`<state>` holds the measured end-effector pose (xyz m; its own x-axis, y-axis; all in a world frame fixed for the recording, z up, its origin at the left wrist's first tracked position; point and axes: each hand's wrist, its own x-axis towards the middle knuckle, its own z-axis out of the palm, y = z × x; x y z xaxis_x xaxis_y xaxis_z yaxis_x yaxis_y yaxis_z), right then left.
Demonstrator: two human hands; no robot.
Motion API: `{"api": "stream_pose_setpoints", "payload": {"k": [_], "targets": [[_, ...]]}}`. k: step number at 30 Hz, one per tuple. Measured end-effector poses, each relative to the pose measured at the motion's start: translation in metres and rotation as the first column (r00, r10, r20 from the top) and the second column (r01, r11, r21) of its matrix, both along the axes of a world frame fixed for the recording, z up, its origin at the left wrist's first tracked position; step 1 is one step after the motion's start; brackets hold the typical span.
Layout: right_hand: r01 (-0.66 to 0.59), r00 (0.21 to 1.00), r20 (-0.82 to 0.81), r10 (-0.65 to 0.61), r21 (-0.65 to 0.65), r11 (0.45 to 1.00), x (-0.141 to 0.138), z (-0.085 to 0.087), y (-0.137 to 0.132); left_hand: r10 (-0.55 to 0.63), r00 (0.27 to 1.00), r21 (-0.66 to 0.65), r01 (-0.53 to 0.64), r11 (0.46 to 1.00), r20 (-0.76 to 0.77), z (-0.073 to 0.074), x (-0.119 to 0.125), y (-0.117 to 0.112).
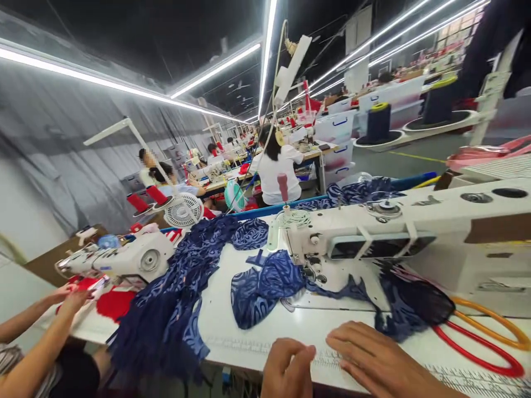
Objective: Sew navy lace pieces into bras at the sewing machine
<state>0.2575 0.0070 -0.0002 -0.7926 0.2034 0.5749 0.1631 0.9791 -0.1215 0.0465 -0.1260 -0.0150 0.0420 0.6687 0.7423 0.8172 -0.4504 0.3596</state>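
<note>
My left hand is at the table's front edge with its fingers curled and nothing visible in them. Beside it, my right hand has its fingers stretched out over the printed ruler strip, holding nothing. Beyond both hands, patterned navy fabric pieces lie at the needle end of a white sewing machine, with a narrow strip running right along its bed. Another dark fabric bundle lies right of my right hand. Scissors with red and orange handles lie there, their blades hidden.
A heap of navy fabric hangs over the front edge on the left. Further left, a co-worker's hands are on red fabric at another sewing machine. A phone is strapped to the near machine. Thread cones stand behind.
</note>
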Motion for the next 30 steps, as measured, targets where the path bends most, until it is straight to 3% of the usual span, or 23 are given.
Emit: {"api": "stream_pose_setpoints", "payload": {"k": [4,10,15,19,22,25,30], "targets": [[0.116,0.993,-0.007,-0.116,0.079,0.990,0.008,-0.009,0.021,-0.091,0.993,0.004,0.092,0.996,-0.080,0.013,-0.018,0.052],[0.205,0.976,0.040,-0.214,0.170,0.964,-0.005,-0.005,0.058,0.111,0.972,-0.095,-0.133,0.987,-0.207,0.010,-0.038,0.101],[0.241,0.956,0.140,-0.258,0.129,0.962,-0.026,-0.006,0.064,0.062,0.959,-0.156,-0.109,0.982,-0.276,0.008,-0.053,0.120],[0.217,0.943,0.256,-0.214,0.016,0.976,-0.040,0.003,0.058,-0.009,0.944,-0.199,-0.060,0.978,-0.329,0.009,-0.054,0.137],[0.188,0.941,0.299,-0.160,-0.067,0.980,-0.042,0.007,0.056,-0.074,0.943,-0.277,-0.020,0.961,-0.325,0.010,-0.055,0.137],[0.150,0.958,0.255,-0.132,-0.055,0.987,-0.037,0.003,0.060,-0.080,0.943,-0.339,-0.036,0.940,-0.323,0.012,-0.062,0.131],[0.085,0.975,0.207,-0.087,0.020,0.996,-0.036,-0.009,0.065,-0.059,0.898,-0.166,-0.016,0.986,-0.436,0.013,-0.067,0.145]]}}
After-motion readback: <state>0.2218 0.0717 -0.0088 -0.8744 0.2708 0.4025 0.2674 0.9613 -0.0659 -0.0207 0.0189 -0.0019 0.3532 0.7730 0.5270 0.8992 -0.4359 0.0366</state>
